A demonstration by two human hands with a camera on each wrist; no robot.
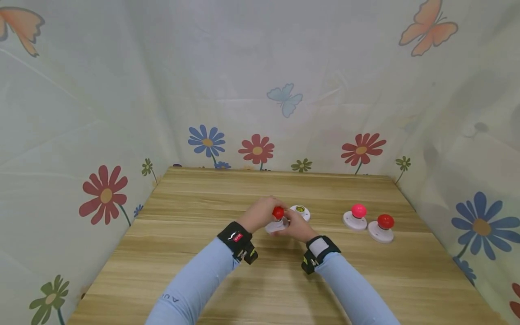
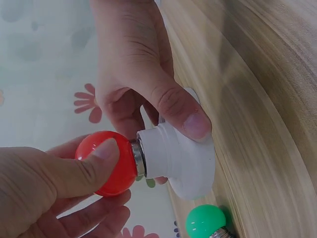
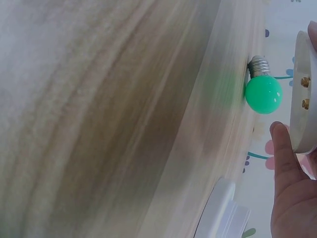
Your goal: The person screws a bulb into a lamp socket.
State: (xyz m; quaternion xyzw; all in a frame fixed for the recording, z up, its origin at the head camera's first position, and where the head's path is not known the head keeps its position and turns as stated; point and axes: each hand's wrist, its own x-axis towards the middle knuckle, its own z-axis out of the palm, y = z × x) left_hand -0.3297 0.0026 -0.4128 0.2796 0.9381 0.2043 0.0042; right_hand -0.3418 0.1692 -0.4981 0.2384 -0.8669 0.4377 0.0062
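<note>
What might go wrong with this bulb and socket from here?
The white socket in the right hand is off the table and might slip.

The red bulb shows part of its metal cap; a crooked turn by the left hand might jam it.

The green bulb lies loose; a nudge might roll it.

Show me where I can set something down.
The table is bare left of the left sleeve, between it and the right sleeve, and between the empty socket and the pink bulb. Crowded: around the left hand and right hand, with the green bulb nearby, and between the pink bulb and rightmost red bulb.
</note>
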